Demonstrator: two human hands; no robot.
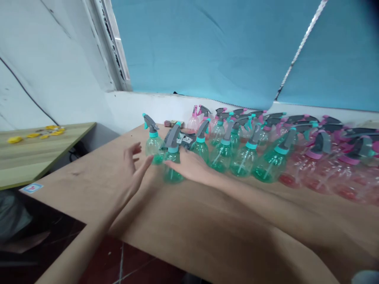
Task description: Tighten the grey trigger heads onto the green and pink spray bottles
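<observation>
Both my hands reach out over a brown table [207, 228]. My left hand [134, 167] is open, fingers spread, just left of two green spray bottles. My right hand [191, 165] lies behind and against the nearer green spray bottle [172, 159], which has a grey trigger and a teal collar; its fingers look stretched toward the bottle. A second green spray bottle [153, 142] stands just beyond my left fingertips. More green bottles [245, 156] stand in a row to the right.
Pink spray bottles [325, 165] crowd the table's right side and back. A blue sheet [222, 51] covers the window behind. A lower wooden table [32, 146] at the left carries small yellow pieces [14, 139]. A dark floor lies below the table's near edge.
</observation>
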